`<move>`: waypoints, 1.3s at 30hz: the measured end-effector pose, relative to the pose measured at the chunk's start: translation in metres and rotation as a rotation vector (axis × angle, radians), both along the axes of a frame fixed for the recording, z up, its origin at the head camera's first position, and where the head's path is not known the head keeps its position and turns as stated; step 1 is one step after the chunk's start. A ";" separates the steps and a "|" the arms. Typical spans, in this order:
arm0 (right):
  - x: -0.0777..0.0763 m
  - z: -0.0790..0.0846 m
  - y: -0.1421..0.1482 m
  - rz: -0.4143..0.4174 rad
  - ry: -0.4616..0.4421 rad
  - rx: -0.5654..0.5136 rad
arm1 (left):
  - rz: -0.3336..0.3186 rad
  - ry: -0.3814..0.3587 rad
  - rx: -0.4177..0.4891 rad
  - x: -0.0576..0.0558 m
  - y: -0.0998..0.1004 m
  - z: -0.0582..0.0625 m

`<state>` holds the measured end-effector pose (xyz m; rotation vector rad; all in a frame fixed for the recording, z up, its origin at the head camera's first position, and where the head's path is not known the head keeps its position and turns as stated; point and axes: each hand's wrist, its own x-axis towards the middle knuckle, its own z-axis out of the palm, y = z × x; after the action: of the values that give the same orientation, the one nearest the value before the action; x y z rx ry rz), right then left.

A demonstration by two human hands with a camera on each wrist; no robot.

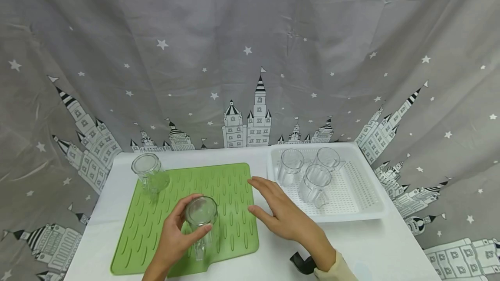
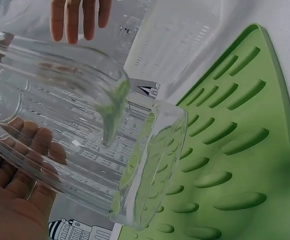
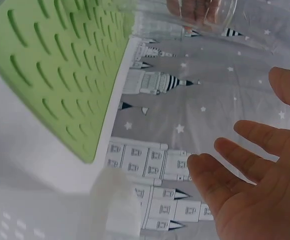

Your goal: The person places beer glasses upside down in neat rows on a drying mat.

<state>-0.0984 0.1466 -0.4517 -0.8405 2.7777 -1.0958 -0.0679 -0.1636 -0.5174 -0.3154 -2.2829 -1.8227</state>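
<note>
My left hand [image 1: 173,236] grips a clear glass mug [image 1: 201,214] near its top end, thumb on one side and fingers on the other. The mug looks upside down, its handle toward me, over the green ridged mat [image 1: 238,233]. In the left wrist view its lower end [image 2: 149,165] overlaps the mat; whether they touch I cannot tell. My right hand [image 1: 283,211] hovers between mat and basket, fingers extended and holding nothing; the right wrist view shows its fingers [image 3: 249,162] spread. Another glass mug [image 1: 147,170] stands at the mat's far left corner.
A white perforated plastic basket [image 1: 371,214] sits at the right with three clear glass mugs [image 1: 317,181] inside, grouped toward its left. Under everything lies a white tablecloth [image 1: 273,259]. A grey curtain [image 1: 250,25] printed with castles and stars hangs behind the table.
</note>
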 end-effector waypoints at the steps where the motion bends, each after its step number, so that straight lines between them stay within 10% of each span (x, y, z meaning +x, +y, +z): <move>1: -0.001 0.000 0.003 -0.008 0.001 0.005 | 0.001 -0.002 0.001 0.000 0.000 0.000; 18: -0.041 -0.020 0.107 -0.372 0.200 0.307 | 0.006 -0.047 -0.024 0.002 0.002 0.002; 39: -0.046 -0.044 0.117 -0.348 0.194 0.403 | 0.032 -0.082 -0.094 0.000 -0.001 -0.001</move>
<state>-0.1444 0.2638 -0.4961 -0.4491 3.2257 -0.4569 -0.0678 -0.1641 -0.5181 -0.2217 -2.4191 -1.7475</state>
